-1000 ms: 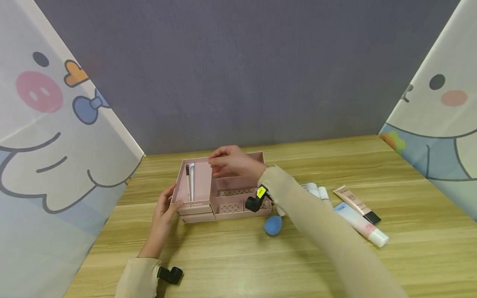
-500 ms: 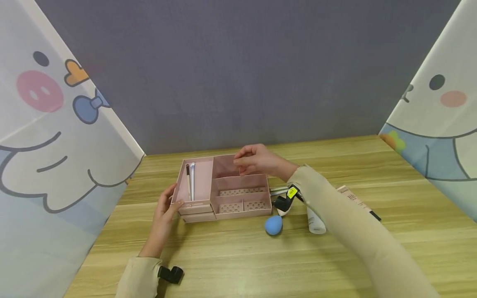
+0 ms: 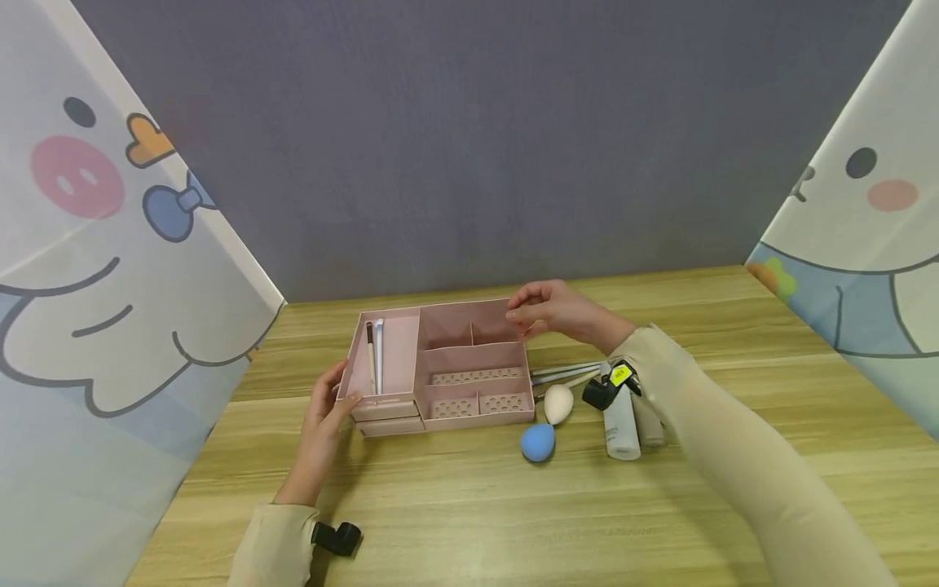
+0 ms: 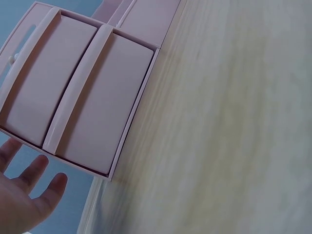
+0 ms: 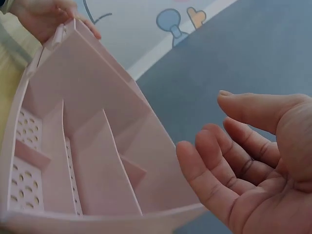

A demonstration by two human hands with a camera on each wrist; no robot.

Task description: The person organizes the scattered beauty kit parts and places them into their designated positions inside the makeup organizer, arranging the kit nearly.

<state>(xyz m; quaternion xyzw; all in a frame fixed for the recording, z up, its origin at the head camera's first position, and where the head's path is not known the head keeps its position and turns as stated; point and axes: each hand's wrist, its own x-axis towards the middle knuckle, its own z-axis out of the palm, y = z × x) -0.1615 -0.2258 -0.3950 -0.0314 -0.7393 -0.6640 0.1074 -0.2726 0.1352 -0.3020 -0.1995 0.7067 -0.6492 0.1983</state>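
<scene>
A pink desk organizer (image 3: 402,350) stands on the table, with a raised tray at left and divided compartments at right. Two drawers (image 4: 100,92) fill the front below the tray. Two slim pens or brushes (image 3: 379,359) lie inside the tray. My left hand (image 3: 323,412) holds the organizer's front left corner, thumb over the front edge and fingers along the side. Over the back right corner hovers my right hand (image 3: 561,310); in the right wrist view its fingers are loosely curled with nothing between them. The compartments (image 5: 92,170) below it show perforated floors at the front.
Right of the organizer lie a blue egg-shaped makeup sponge (image 3: 538,443), a cream one (image 3: 558,404) and several thin brush handles (image 3: 565,371). White tubes (image 3: 622,428) lie partly under my right forearm. A grey-blue backdrop (image 3: 477,147) rises behind the table.
My right hand has moved right, from over the tray to the organizer's back right corner, uncovering the compartments and the cream sponge. My left hand and the organizer have stayed in place.
</scene>
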